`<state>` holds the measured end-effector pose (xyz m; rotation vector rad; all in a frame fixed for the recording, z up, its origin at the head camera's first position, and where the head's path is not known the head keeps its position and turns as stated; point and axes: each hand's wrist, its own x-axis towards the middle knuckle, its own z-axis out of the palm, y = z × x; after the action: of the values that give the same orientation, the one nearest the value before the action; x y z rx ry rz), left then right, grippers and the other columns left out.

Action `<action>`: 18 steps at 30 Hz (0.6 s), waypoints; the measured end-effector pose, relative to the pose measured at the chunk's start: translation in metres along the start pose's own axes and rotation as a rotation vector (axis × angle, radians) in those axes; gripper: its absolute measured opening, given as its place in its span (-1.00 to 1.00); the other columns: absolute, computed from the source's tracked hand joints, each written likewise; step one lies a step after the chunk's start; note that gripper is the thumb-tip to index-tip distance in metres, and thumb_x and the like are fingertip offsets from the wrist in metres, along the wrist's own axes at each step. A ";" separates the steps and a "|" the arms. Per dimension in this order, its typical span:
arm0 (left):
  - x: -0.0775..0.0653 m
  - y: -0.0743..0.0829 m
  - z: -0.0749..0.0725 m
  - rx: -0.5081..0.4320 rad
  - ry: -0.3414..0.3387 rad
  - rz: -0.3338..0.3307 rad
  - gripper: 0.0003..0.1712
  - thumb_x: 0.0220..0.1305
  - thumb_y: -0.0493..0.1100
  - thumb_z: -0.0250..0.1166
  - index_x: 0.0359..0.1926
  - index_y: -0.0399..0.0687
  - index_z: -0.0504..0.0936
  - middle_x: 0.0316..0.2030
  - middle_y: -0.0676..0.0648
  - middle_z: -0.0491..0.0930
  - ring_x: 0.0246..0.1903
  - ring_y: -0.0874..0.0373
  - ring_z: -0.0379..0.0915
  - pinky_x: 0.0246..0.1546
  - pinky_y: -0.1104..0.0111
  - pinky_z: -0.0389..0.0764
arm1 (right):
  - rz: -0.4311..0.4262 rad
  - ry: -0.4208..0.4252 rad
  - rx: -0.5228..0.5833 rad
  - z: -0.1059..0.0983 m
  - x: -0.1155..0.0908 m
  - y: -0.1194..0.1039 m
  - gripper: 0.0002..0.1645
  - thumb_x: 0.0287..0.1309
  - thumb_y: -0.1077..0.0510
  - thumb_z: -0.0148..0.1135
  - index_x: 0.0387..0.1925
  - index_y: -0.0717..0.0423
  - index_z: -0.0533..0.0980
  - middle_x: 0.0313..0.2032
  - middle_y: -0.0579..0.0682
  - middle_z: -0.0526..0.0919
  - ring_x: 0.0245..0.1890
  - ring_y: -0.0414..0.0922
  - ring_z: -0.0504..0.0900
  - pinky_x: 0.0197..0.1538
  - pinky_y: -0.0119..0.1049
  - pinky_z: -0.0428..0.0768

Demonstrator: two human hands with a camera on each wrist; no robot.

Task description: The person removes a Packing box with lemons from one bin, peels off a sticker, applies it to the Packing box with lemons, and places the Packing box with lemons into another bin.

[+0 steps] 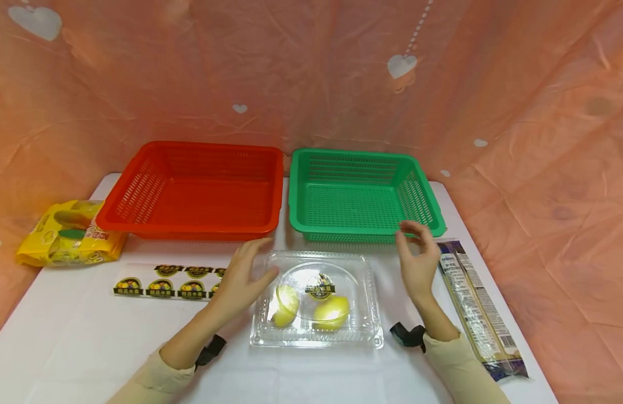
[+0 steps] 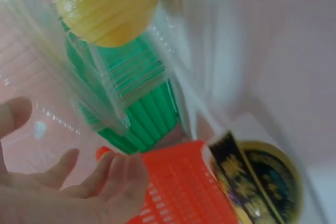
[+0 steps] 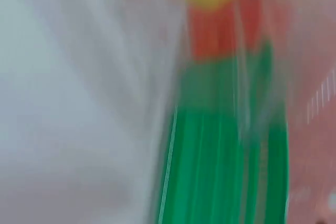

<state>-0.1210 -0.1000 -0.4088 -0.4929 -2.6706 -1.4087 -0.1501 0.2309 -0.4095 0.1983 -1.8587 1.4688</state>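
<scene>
A clear plastic clamshell box (image 1: 359,292) sits shut on the white table with two lemons (image 1: 285,306) inside. On its lid is a round black-and-gold sticker (image 1: 320,287). My left hand (image 1: 243,278) is at the box's upper left edge, fingers spread and holding nothing; whether it touches the box is unclear. To the right of the box, my right hand (image 1: 419,264) hovers with loosely bent fingers and nothing in them, in front of the green basket (image 1: 364,231). The right wrist view is blurred and does not show the hand clearly.
A red basket (image 1: 190,229) stands at the back left, beside the green one. A sheet of stickers (image 1: 162,283) lies left of the box. At the far left is a yellow bag (image 1: 71,233); a long flat plastic packet (image 1: 480,308) lies along the right edge.
</scene>
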 end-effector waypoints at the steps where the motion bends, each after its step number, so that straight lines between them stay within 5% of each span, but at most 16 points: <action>1: -0.004 -0.001 -0.003 -0.001 -0.014 -0.023 -0.26 0.28 -0.07 0.38 0.39 -0.17 0.33 0.29 -0.24 0.39 0.22 -0.24 0.33 0.13 -0.26 0.41 | 0.025 0.080 0.003 -0.007 0.005 0.004 -0.72 0.13 0.55 0.24 -0.08 0.55 0.53 -0.15 0.29 0.61 -0.14 -0.18 0.58 -0.16 -0.46 0.52; 4: -0.014 -0.002 -0.008 -0.023 -0.062 -0.105 -0.14 0.26 0.03 0.41 0.45 -0.11 0.24 0.31 -0.27 0.35 0.16 -0.24 0.39 -0.03 -0.14 0.58 | 0.161 0.276 -0.010 -0.026 0.016 0.015 -0.65 0.12 0.50 0.29 -0.01 0.43 0.54 -0.09 0.08 0.57 -0.16 -0.15 0.54 -0.24 -0.49 0.51; 7: -0.023 -0.003 -0.008 -0.060 -0.096 -0.160 -0.08 0.22 0.03 0.45 0.48 -0.05 0.20 0.25 -0.27 0.40 0.06 -0.16 0.47 -0.13 0.04 0.64 | 0.335 0.387 0.005 -0.038 0.020 0.025 -0.58 0.09 0.42 0.37 0.02 0.21 0.56 -0.06 -0.07 0.50 -0.13 -0.16 0.49 -0.25 -0.49 0.48; 12: -0.031 -0.003 -0.007 -0.162 -0.141 -0.266 -0.03 0.19 -0.03 0.47 0.50 -0.02 0.14 0.16 -0.25 0.46 -0.18 0.00 0.53 -0.40 0.23 0.68 | 0.484 0.413 0.078 -0.041 0.020 0.028 -0.56 0.11 0.39 0.38 0.03 0.11 0.53 -0.03 -0.07 0.41 -0.09 -0.19 0.49 -0.18 -0.54 0.51; 18: -0.034 0.000 -0.007 -0.326 -0.191 -0.345 0.03 0.19 -0.14 0.47 0.53 -0.02 0.05 0.15 -0.32 0.40 -0.37 0.04 0.53 -0.58 0.26 0.69 | 0.512 0.406 0.207 -0.036 0.019 0.029 -0.54 0.13 0.47 0.31 0.07 0.21 0.48 -0.05 0.02 0.39 -0.20 -0.20 0.50 -0.21 -0.56 0.61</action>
<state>-0.0890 -0.1140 -0.4118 -0.1976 -2.7833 -2.0061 -0.1633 0.2787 -0.4174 -0.4812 -1.4821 1.8768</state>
